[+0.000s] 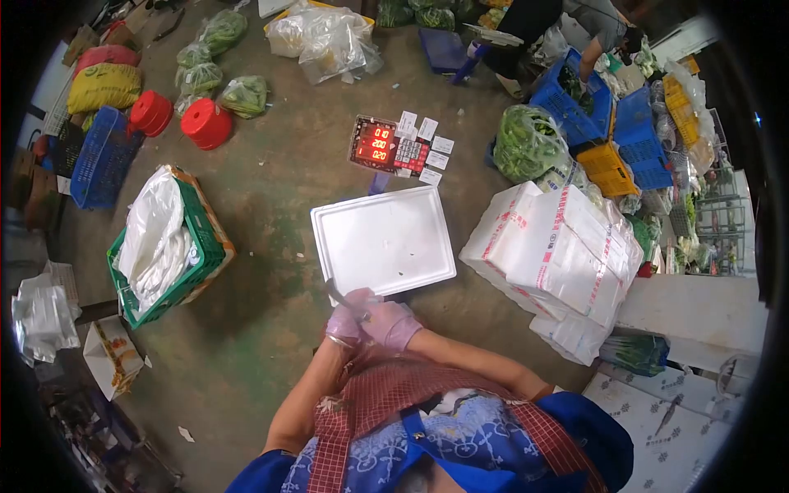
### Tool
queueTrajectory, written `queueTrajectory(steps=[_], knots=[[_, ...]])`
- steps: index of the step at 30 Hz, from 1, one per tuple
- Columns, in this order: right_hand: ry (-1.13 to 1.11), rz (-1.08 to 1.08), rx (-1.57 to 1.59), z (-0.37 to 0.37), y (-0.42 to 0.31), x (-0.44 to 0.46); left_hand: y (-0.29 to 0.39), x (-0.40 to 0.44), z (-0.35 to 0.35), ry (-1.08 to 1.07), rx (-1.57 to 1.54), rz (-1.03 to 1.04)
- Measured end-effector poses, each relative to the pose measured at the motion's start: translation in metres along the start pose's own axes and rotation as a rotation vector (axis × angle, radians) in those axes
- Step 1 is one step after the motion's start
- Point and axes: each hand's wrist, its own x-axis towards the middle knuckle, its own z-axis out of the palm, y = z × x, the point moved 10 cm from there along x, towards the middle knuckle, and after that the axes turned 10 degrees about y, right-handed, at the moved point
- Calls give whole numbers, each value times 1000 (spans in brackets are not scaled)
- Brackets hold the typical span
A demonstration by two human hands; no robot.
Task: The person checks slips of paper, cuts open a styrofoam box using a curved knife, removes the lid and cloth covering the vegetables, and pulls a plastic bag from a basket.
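Note:
Both hands meet at the near edge of a white foam lid [385, 238], close to the body. My left hand [347, 323], in a thin pink glove, is closed round a small curved dark tool [339, 293] that sticks up toward the lid. Pressed against it from the right is my right hand [389, 325], gloved the same way, its fingers curled; what they hold, if anything, is hidden. A few dark specks lie on the lid. Beyond the lid a scale display [377, 144] shows red digits, with white tags [427, 129] around its keypad.
A green crate [215, 240] holding white bags stands at left, near red tubs [205, 123] and a blue basket [103, 156]. Wrapped foam boxes [559, 246] are at right. Behind them are bagged greens [526, 144], blue crates [645, 135] and a person [604, 41] reaching into one.

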Motion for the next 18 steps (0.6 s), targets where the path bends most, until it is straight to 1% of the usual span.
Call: queueTrajectory(steps=[2, 3, 5, 6, 8, 9, 11, 12, 13, 15, 18], knots=[[38, 23, -38, 9, 11, -1, 3, -8, 1, 156, -62, -29], [57, 34, -57, 12, 15, -3, 2, -11, 9, 46, -82, -44], [284, -66, 21, -11, -3, -10, 7, -18, 29, -177, -118, -70], [396, -117, 61, -23, -10, -13, 4, -15, 23, -81, -204, -124], [389, -113, -25, -22, -6, -14, 5, -36, 33, 122, -374, -242], [382, -107, -68, -21, -4, -14, 8, -54, 38, 247, -394, -350], [348, -56, -133, -18, -1, -16, 6, -60, 72, -272, -718, -453], [331, -32, -165, -17, 1, -16, -1, -60, 69, -320, -729, -483], [268, -30, -154, -10, 3, -15, 0, -64, 72, -368, -738, -514], [145, -28, -134, 4, 7, -14, -19, -56, 44, -35, -462, -542], [95, -61, -109, 5, -4, -21, -8, -77, 72, -247, -715, -697]])
